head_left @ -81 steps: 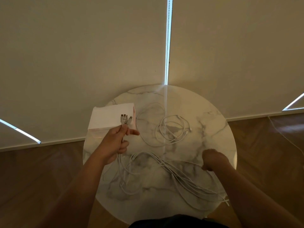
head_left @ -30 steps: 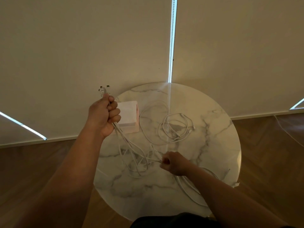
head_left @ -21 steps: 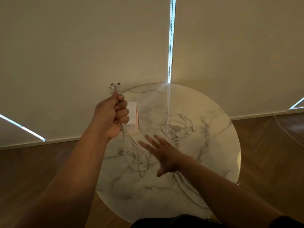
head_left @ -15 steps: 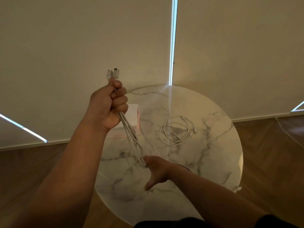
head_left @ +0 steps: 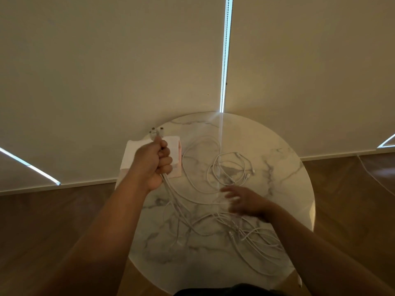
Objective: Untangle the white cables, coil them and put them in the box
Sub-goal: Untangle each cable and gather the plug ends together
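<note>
I am looking down at a round marble table [head_left: 277, 167], its pale top running with grey veins and catching a faint streak of light. Behind it, wide beige blinds [head_left: 106, 60] are hanging almost to the floor. A thin bright gap [head_left: 226, 50] between them is letting daylight through in one vertical line. A slanted sliver of light [head_left: 30, 167] is showing at the far left and another sliver [head_left: 386, 142] at the far right. A pale strip [head_left: 85, 184] is running along the foot of the blinds. The brown wooden floor [head_left: 42, 231] is spreading out on both sides, dim in the warm, low light.
</note>
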A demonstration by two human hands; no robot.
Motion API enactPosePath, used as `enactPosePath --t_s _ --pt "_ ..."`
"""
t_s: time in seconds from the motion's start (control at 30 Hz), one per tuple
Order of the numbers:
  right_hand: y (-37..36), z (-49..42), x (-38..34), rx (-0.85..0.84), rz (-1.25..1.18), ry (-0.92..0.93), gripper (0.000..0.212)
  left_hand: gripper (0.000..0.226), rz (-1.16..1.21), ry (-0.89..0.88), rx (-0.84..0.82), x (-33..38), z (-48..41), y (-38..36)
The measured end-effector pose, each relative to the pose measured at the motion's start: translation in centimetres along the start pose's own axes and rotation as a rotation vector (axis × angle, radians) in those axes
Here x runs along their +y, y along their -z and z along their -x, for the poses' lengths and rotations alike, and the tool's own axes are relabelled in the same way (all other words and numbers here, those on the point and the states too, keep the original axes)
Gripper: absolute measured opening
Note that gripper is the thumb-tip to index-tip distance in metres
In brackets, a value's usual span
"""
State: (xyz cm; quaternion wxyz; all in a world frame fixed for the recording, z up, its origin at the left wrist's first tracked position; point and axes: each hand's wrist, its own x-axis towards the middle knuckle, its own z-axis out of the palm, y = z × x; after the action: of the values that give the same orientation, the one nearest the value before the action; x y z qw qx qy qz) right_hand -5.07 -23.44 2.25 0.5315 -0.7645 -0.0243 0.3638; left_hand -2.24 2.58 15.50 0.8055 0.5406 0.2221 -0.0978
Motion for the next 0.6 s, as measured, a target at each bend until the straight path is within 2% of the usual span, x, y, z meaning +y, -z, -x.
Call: enactPosePath --t_s 0.07,0.2,0.23,0.33,0.37,0.47,0.53,0.6 --pt "0.6 0.3 -3.1 0.050 0.154 0.087 0.065 0.038 -0.044 0.032 -0.031 -1.2 0.6 -1.0" --pt "0.9 1.7 -6.8 -0.164 0.423 0.184 0.076 0.037 -0.113 0.033 -0.057 -1.6 1.1 -1.7" --pt "1.1 2.3 -7.2 -0.238 0.373 0.232 0.079 0.037 -0.121 0.022 -0.053 -1.2 1.1 -1.4" --pt "1.9 4.3 -7.8 -0.472 -0.059 0.334 0.077 0.037 -0.130 -0.011 -0.032 0.4 0.9 -0.2" --pt "1.7 4.4 -8.1 -0.464 -0.086 0.337 0.075 0.037 -0.142 -0.019 -0.046 0.9 1.0 -0.2" --pt "-1.7 3.2 -10.2 -0.208 0.182 0.346 0.078 0.038 -0.196 -0.012 -0.171 1.2 2.0 -2.1" --pt "-5.2 2.0 -11.8 -0.187 0.120 0.440 0.055 0.039 -0.220 -0.012 -0.266 1.3 2.6 -3.6" --pt "-7.9 1.1 -12.2 -0.238 0.062 0.516 0.018 0.039 -0.204 -0.034 -0.307 2.2 3.0 -4.2"
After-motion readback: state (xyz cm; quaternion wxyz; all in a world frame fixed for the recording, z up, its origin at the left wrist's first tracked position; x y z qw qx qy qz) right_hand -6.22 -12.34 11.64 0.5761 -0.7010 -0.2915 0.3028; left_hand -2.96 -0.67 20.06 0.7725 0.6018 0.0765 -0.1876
